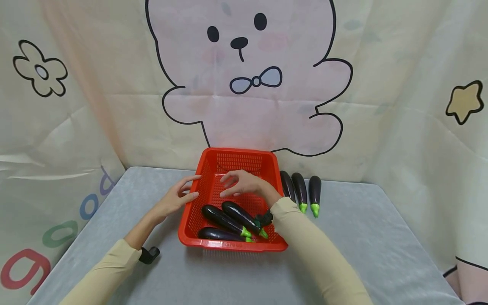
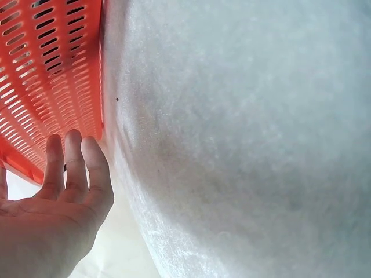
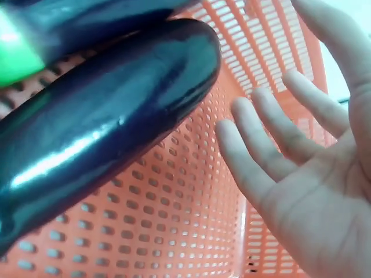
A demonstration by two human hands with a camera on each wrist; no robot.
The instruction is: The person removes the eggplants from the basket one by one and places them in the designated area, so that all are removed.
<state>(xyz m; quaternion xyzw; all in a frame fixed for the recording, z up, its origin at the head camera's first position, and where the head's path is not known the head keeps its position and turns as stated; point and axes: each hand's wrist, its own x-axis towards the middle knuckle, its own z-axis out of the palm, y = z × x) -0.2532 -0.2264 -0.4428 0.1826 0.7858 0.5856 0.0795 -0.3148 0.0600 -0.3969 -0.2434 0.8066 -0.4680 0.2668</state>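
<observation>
A red plastic basket [image 1: 190, 224] with perforated walls stands on the table. Three dark eggplants with green stems lie in its near half: a front eggplant [image 1: 219, 234], a middle eggplant [image 1: 225, 220] and a rear eggplant [image 1: 240, 214]. My left hand [image 1: 176, 199] is at the basket's left rim, fingers spread and slightly bent, in the left wrist view beside the outer wall. Over the basket's inside hovers my right hand [image 1: 244, 184], its fingers loosely bent with nothing between them. In the right wrist view a large eggplant [image 3: 116, 116] lies apart from the right fingertips.
Right of the basket, three more eggplants [image 1: 314, 192] lie on the grey tablecloth [image 1: 366, 237], one partly hidden by the basket. A printed cloth backdrop [image 1: 244, 114] rises behind the table and at both sides. Black wrist cameras [image 1: 149, 255] sit on the arms.
</observation>
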